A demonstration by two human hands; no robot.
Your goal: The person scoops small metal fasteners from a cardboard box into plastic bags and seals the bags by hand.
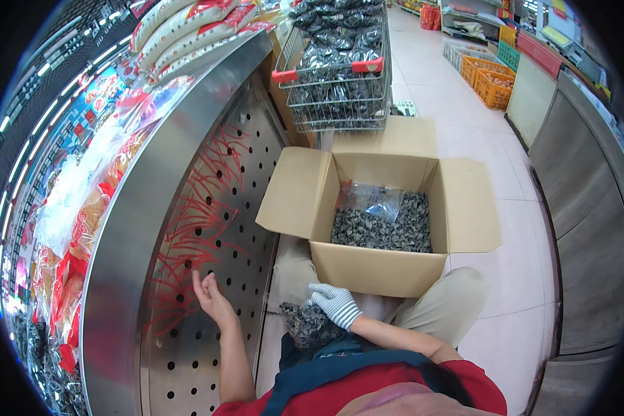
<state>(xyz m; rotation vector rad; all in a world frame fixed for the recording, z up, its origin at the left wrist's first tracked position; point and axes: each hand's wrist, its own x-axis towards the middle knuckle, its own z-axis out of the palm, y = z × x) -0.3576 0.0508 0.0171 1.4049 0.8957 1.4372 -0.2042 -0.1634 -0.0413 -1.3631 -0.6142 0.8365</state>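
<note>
My right hand, in a grey-and-white striped glove, grips the top of a clear plastic bag filled with dark dried pieces, like wood ear fungus, over my lap. Bare and raised, my left hand is at the perforated metal panel, near red twist-tie-like strands on it; its fingers are apart, and nothing shows in them. Before my knees stands an open cardboard box with loose dark dried pieces inside and a clear plastic bag lying on top of them.
A wire shopping cart full of filled dark bags stands beyond the box. Along the left runs a metal-edged display with packaged goods. To the right are a counter and orange crates on the tiled floor.
</note>
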